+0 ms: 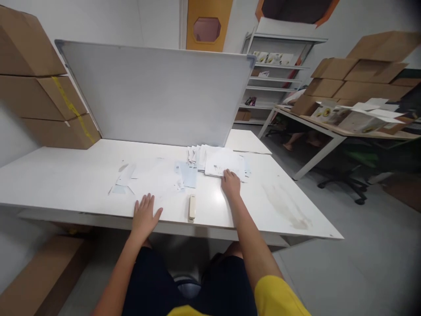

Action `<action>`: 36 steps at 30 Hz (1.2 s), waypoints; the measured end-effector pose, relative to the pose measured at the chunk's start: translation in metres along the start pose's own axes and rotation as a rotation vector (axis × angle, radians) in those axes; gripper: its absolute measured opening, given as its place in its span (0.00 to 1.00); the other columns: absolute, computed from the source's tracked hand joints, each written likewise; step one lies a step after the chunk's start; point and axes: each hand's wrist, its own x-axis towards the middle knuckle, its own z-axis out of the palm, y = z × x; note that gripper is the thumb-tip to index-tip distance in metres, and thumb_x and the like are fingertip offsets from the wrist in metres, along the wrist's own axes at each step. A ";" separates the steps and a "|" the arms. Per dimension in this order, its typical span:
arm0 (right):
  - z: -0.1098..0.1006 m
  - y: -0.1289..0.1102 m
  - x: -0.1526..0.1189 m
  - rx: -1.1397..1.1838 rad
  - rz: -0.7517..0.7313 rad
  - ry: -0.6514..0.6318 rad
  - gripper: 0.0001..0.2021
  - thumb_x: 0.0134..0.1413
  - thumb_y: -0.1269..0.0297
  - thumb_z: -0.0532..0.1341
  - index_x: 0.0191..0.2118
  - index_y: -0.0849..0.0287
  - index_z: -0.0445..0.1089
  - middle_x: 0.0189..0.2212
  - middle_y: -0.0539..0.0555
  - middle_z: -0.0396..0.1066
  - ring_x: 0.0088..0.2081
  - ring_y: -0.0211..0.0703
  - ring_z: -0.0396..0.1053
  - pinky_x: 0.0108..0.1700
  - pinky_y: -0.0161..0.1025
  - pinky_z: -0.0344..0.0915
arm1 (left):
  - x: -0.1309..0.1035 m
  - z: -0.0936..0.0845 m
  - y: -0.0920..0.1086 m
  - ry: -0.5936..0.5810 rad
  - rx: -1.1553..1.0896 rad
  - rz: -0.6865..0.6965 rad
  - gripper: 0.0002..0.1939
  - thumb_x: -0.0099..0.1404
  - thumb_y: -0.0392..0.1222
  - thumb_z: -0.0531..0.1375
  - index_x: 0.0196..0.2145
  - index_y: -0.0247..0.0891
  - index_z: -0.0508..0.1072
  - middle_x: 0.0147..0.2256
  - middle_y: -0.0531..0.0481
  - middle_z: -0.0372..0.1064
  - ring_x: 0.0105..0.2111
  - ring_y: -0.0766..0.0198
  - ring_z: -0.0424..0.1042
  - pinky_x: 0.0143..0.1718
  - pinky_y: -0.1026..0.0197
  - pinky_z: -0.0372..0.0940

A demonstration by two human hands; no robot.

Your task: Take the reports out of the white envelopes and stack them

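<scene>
My left hand (144,216) lies flat at the front edge of the white table (82,184), fingers spread, with nothing in it. At the near edge of a stack of white papers (220,160) rests my right hand (231,182), its fingertips touching the sheets; whether they pinch a sheet is too small to tell. A cream stapler (192,207) stands between my hands, close to the front edge. Loose papers (126,175) are spread left of the middle, and a light blue sheet (188,175) lies just left of the stack.
A whiteboard (158,96) stands upright along the table's back. Cardboard boxes (49,96) are piled at the left. Behind on the right are a metal shelf (279,66) and another table (329,127) bearing boxes, with a person's feet (288,146) under it.
</scene>
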 end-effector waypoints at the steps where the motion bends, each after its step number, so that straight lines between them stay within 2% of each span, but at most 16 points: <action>1: 0.005 0.001 -0.002 0.010 0.001 -0.007 0.22 0.60 0.68 0.50 0.57 0.66 0.65 0.58 0.65 0.64 0.57 0.53 0.59 0.56 0.48 0.54 | -0.005 -0.001 -0.002 -0.014 0.005 0.027 0.31 0.66 0.50 0.51 0.60 0.27 0.62 0.62 0.32 0.54 0.64 0.43 0.51 0.63 0.39 0.44; 6: 0.012 0.010 -0.010 0.145 -0.002 0.095 0.23 0.56 0.69 0.50 0.56 0.68 0.66 0.58 0.66 0.65 0.57 0.53 0.59 0.56 0.50 0.55 | -0.036 -0.015 -0.005 -0.024 -0.012 0.175 0.25 0.67 0.50 0.51 0.58 0.35 0.67 0.60 0.36 0.60 0.61 0.44 0.58 0.62 0.39 0.47; 10: -0.005 0.005 -0.024 0.362 0.000 0.295 0.20 0.55 0.71 0.48 0.48 0.65 0.72 0.51 0.65 0.71 0.52 0.50 0.65 0.53 0.51 0.60 | -0.053 -0.031 -0.011 0.001 -0.086 0.281 0.18 0.68 0.41 0.50 0.51 0.38 0.73 0.52 0.39 0.71 0.53 0.47 0.68 0.57 0.43 0.56; 12: -0.023 -0.009 -0.047 0.501 -0.015 0.403 0.18 0.57 0.68 0.48 0.44 0.63 0.73 0.46 0.64 0.74 0.49 0.49 0.68 0.52 0.50 0.62 | -0.058 -0.036 -0.017 0.050 -0.135 0.303 0.17 0.66 0.37 0.50 0.47 0.39 0.75 0.46 0.40 0.74 0.48 0.49 0.71 0.53 0.46 0.60; 14: -0.041 -0.033 -0.086 0.689 -0.014 0.441 0.16 0.60 0.62 0.51 0.42 0.63 0.73 0.40 0.62 0.75 0.44 0.48 0.70 0.49 0.48 0.64 | -0.061 -0.037 -0.023 0.117 -0.145 0.305 0.15 0.65 0.36 0.52 0.44 0.39 0.76 0.43 0.40 0.76 0.44 0.50 0.73 0.50 0.47 0.63; 16: -0.053 -0.066 -0.139 0.947 0.110 0.375 0.16 0.62 0.58 0.52 0.41 0.62 0.72 0.31 0.57 0.74 0.36 0.45 0.71 0.41 0.43 0.67 | -0.062 -0.037 -0.028 0.192 -0.137 0.276 0.13 0.64 0.37 0.53 0.41 0.39 0.76 0.41 0.41 0.76 0.43 0.50 0.73 0.49 0.48 0.64; 17: -0.055 -0.085 -0.168 1.065 0.161 0.270 0.16 0.62 0.56 0.52 0.41 0.61 0.73 0.27 0.53 0.72 0.31 0.43 0.70 0.37 0.40 0.67 | -0.062 -0.038 -0.029 0.228 -0.146 0.254 0.12 0.63 0.37 0.53 0.39 0.39 0.76 0.40 0.41 0.76 0.44 0.49 0.73 0.49 0.48 0.64; 18: -0.054 -0.103 -0.194 1.175 0.192 0.142 0.18 0.62 0.53 0.52 0.39 0.61 0.73 0.23 0.51 0.70 0.28 0.42 0.69 0.33 0.38 0.66 | -0.062 -0.039 -0.029 0.261 -0.170 0.228 0.11 0.64 0.37 0.53 0.38 0.39 0.75 0.39 0.41 0.76 0.44 0.50 0.73 0.49 0.48 0.64; 20: -0.051 -0.139 -0.237 1.394 0.198 -0.228 0.22 0.61 0.47 0.52 0.38 0.61 0.74 0.19 0.50 0.69 0.23 0.40 0.67 0.28 0.36 0.65 | -0.064 -0.044 -0.027 0.310 -0.255 0.192 0.11 0.65 0.38 0.51 0.37 0.39 0.74 0.40 0.42 0.75 0.47 0.52 0.72 0.51 0.49 0.64; 21: -0.050 -0.154 -0.250 1.504 0.193 -0.403 0.24 0.58 0.44 0.55 0.42 0.61 0.74 0.22 0.51 0.71 0.23 0.40 0.68 0.28 0.36 0.65 | -0.066 -0.047 -0.025 0.318 -0.299 0.197 0.11 0.65 0.38 0.51 0.37 0.39 0.73 0.40 0.42 0.75 0.48 0.53 0.71 0.52 0.50 0.64; 23: -0.052 -0.176 -0.260 1.694 0.200 -0.599 0.31 0.49 0.38 0.60 0.50 0.59 0.71 0.34 0.57 0.76 0.31 0.44 0.73 0.32 0.39 0.69 | -0.073 -0.052 -0.022 0.296 -0.353 0.237 0.10 0.65 0.39 0.52 0.36 0.40 0.74 0.40 0.43 0.75 0.50 0.55 0.71 0.55 0.50 0.63; 26: -0.064 -0.185 -0.252 1.816 0.228 -0.635 0.34 0.45 0.37 0.62 0.53 0.56 0.69 0.48 0.60 0.74 0.50 0.51 0.71 0.50 0.48 0.68 | -0.092 -0.051 -0.022 0.198 -0.363 0.279 0.08 0.64 0.42 0.56 0.35 0.43 0.76 0.38 0.45 0.77 0.50 0.54 0.72 0.58 0.47 0.61; 28: -0.075 -0.183 -0.244 1.740 0.238 -0.651 0.30 0.46 0.41 0.64 0.51 0.56 0.72 0.46 0.58 0.75 0.55 0.52 0.68 0.59 0.51 0.60 | -0.106 -0.044 -0.025 0.123 -0.384 0.288 0.08 0.63 0.44 0.58 0.35 0.45 0.78 0.37 0.46 0.78 0.48 0.53 0.73 0.57 0.47 0.62; 31: -0.087 -0.182 -0.242 1.629 0.354 -0.599 0.26 0.49 0.46 0.64 0.50 0.58 0.73 0.44 0.57 0.77 0.57 0.51 0.66 0.65 0.52 0.52 | -0.125 -0.027 -0.027 0.064 -0.447 0.289 0.07 0.62 0.45 0.59 0.34 0.47 0.79 0.37 0.46 0.78 0.46 0.53 0.75 0.56 0.48 0.63; 33: -0.090 -0.184 -0.243 1.682 0.455 -0.511 0.26 0.52 0.48 0.63 0.52 0.59 0.72 0.46 0.57 0.76 0.58 0.50 0.65 0.65 0.51 0.52 | -0.135 -0.016 -0.019 0.111 -0.502 0.228 0.06 0.61 0.46 0.61 0.32 0.49 0.79 0.36 0.46 0.78 0.47 0.52 0.74 0.57 0.47 0.61; 36: -0.090 -0.185 -0.243 1.835 0.576 -0.416 0.29 0.51 0.49 0.64 0.56 0.59 0.68 0.50 0.58 0.74 0.55 0.51 0.68 0.61 0.51 0.60 | -0.145 -0.005 0.010 0.349 -0.706 -0.003 0.09 0.59 0.51 0.62 0.36 0.48 0.78 0.45 0.45 0.75 0.57 0.50 0.64 0.63 0.43 0.50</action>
